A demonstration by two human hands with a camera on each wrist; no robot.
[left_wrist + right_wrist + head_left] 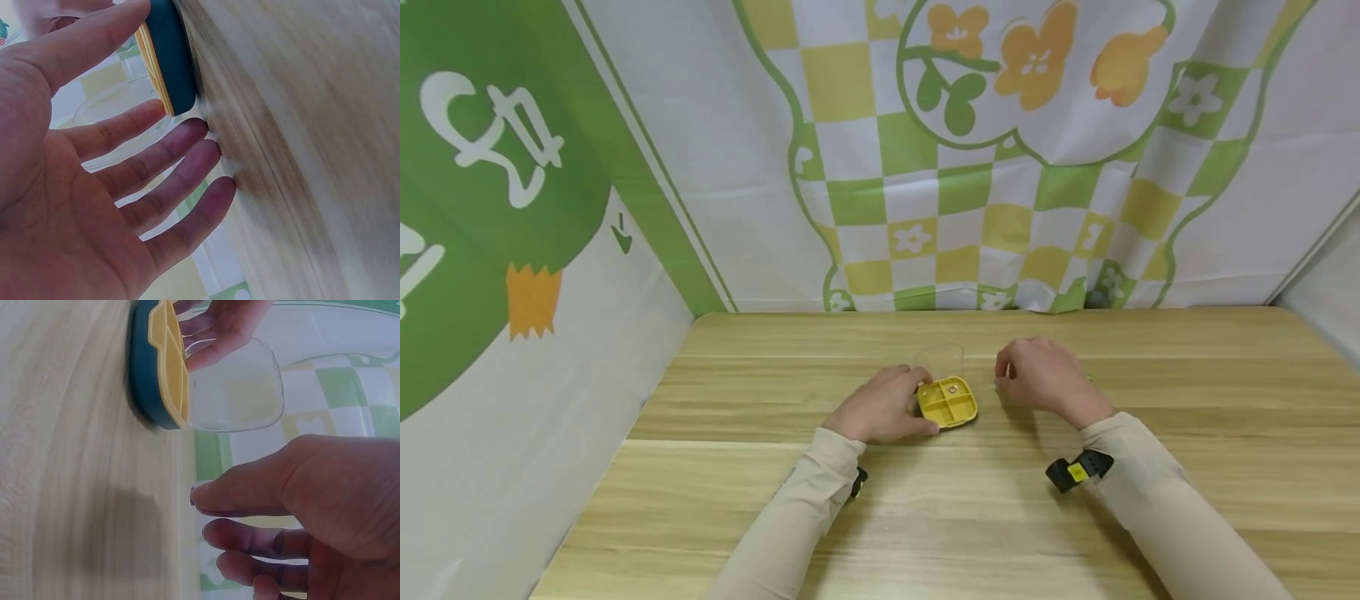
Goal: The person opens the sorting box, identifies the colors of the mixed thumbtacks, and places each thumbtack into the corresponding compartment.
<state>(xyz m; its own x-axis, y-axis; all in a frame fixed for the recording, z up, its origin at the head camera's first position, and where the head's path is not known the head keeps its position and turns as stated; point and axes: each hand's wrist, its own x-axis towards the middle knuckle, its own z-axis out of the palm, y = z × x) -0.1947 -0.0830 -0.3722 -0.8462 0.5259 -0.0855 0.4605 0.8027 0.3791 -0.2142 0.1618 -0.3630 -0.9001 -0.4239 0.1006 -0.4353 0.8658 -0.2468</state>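
A small pill box (948, 408) with a yellow four-part insert and dark teal shell sits on the table, its clear lid (240, 387) open at the far side. One small round piece (952, 389) lies in its far right compartment. My left hand (887, 406) grips the box from the left, thumb on the near edge and index finger (147, 112) on the far corner. To the right of the box, my right hand (1045, 377) hovers with bent fingers. A tiny dark edge shows at its thumb tip (206, 495); I cannot tell whether that is a held piece.
The wooden table (737, 500) reaches back to a checked, flowered curtain (910, 192). A bit of green (1090, 377) shows just behind the right wrist. Another printed cloth (482, 208) hangs on the left. Both wrists carry black straps.
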